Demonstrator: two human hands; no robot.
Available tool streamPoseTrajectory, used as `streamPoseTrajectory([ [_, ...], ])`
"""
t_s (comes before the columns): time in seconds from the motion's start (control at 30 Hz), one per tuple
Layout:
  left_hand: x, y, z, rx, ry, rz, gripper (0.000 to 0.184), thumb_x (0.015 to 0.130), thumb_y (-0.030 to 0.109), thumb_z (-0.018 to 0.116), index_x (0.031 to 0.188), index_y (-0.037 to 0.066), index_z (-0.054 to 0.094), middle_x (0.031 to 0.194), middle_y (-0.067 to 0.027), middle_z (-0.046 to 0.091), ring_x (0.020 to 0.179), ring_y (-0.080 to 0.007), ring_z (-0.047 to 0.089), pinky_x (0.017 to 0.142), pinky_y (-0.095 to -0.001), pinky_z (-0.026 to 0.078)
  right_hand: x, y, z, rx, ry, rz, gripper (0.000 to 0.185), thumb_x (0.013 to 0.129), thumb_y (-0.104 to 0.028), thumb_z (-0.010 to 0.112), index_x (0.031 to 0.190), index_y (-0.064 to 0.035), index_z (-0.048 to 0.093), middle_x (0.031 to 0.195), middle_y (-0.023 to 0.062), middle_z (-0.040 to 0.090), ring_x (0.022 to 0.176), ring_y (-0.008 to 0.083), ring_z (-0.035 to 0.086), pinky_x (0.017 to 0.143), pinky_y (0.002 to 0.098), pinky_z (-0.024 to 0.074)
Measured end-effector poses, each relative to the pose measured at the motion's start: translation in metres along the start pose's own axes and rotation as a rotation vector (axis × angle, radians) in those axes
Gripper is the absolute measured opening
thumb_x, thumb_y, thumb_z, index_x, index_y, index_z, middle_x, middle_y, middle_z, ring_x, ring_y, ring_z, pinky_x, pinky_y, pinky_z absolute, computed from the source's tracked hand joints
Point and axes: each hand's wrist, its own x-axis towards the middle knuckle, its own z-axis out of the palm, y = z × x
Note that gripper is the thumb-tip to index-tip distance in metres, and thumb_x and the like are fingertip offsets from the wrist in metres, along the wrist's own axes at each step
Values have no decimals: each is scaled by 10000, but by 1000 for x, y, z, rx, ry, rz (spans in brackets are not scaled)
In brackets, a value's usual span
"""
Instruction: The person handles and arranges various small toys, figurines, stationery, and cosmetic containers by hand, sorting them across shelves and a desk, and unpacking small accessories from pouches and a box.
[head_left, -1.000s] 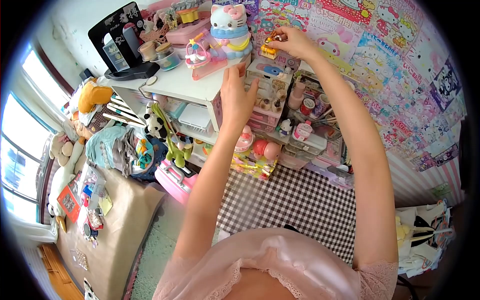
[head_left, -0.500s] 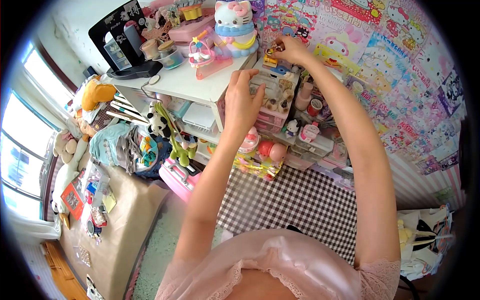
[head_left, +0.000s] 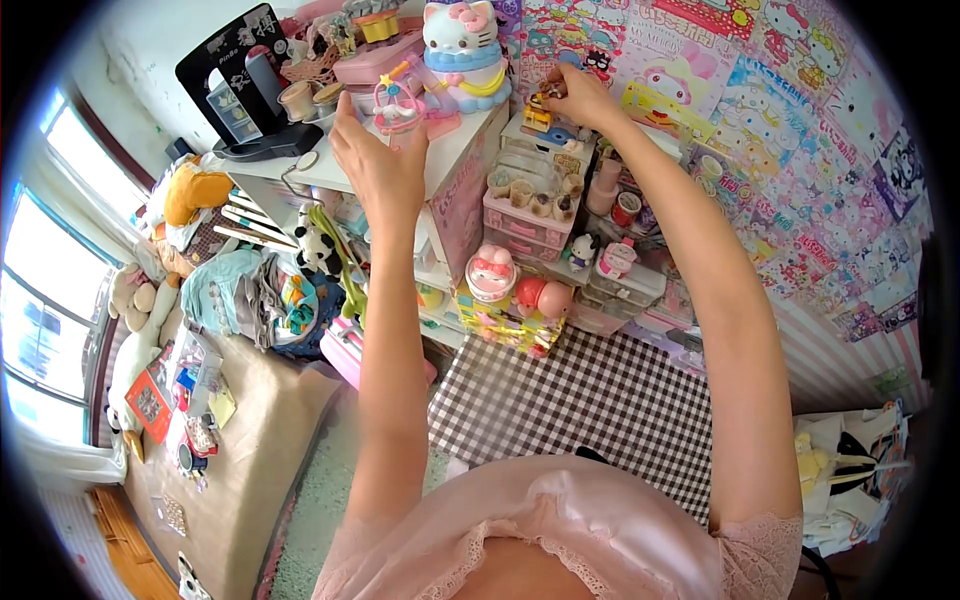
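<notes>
My right hand (head_left: 582,98) is closed at the fingertips on a small yellow-and-brown toy figure (head_left: 537,115), on top of a small drawer unit by the postered wall. My left hand (head_left: 382,170) is raised over the front edge of the white shelf top (head_left: 345,165), fingers apart and nothing visible in it. Just beyond its fingers stands a pink toy with a ring and a yellow star (head_left: 398,100); whether they touch, I cannot tell. Behind that toy sits a white cat-shaped figure (head_left: 462,40) with a pink bow.
Several small cups (head_left: 540,203) stand on a pink drawer unit (head_left: 525,235). Lower down are a round pink-lidded toy (head_left: 491,272) and a red-and-pink toy (head_left: 543,297). A black display stand (head_left: 235,90) is at the back left. A checkered cloth (head_left: 590,410) covers the surface before me.
My left hand has moved left, from above the drawer unit to near the pink star toy. My right hand stays at the small yellow figure.
</notes>
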Motion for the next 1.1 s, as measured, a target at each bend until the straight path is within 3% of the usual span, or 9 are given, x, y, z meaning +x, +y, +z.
streamPoseTrajectory([
  [0.07,0,-8,6,-19,-57,-41,797,670,133,716,1312,-36,274,1196,-225,421,1086,-373,430,945,-409,340,-1,-1,-1,13,-4,8,488,690,-257,720,1075,-21,534,976,161,618,925,296,595,793,379,463],
  [0.13,-2,-15,11,50,-92,-20,862,673,188,739,1350,9,236,1222,-207,436,1016,-303,509,794,-344,453,-3,-5,-4,25,-9,15,445,691,-226,718,1047,-24,544,1013,170,617,960,316,587,820,387,459],
  [0.37,-3,-17,14,63,-168,-105,897,668,193,734,1377,56,201,1140,-179,533,813,-269,597,771,-340,459,5,10,5,109,-26,-59,439,680,-215,715,1043,-27,555,972,133,633,906,282,609,773,373,473],
  [0.5,-1,-11,11,61,-172,-183,894,675,235,722,1378,49,204,1165,-197,518,875,-281,592,800,-371,453,13,25,14,243,-89,-86,427,680,-220,722,1045,-47,582,900,117,644,843,235,620,719,342,476],
  [0.53,-1,-5,6,20,-213,-212,842,670,132,694,1348,-12,217,1327,-230,385,1159,-375,448,916,-401,415,15,29,17,297,-99,-90,418,681,-230,724,1036,-50,595,865,103,644,811,209,618,701,322,471],
  [0.67,-1,-5,5,-11,-231,-261,841,661,123,694,1341,-22,221,1232,-251,444,1087,-384,492,873,-409,434,10,19,13,227,-62,-45,421,689,-251,718,1034,-48,587,867,95,640,784,197,607,700,318,467],
  [0.83,-4,-7,7,38,-155,-127,796,668,78,643,1325,-62,215,1166,-258,461,1016,-395,514,844,-420,438,-1,8,7,172,-26,-11,467,696,-272,713,1065,-28,563,913,106,640,836,219,614,740,330,473],
  [1.0,-2,-7,4,39,-212,-208,769,699,146,603,1333,-58,218,1253,-250,430,1122,-354,469,920,-385,396,-9,-3,-9,84,24,-5,517,769,-349,671,1137,-23,513,1053,124,617,932,222,611,799,336,481],
  [1.1,-4,-10,8,19,-200,-203,770,693,142,601,1335,-54,223,1261,-251,419,1135,-371,450,939,-398,381,-29,-20,-20,185,143,-84,448,764,-314,673,1077,-21,543,969,135,635,885,239,619,789,343,481],
])
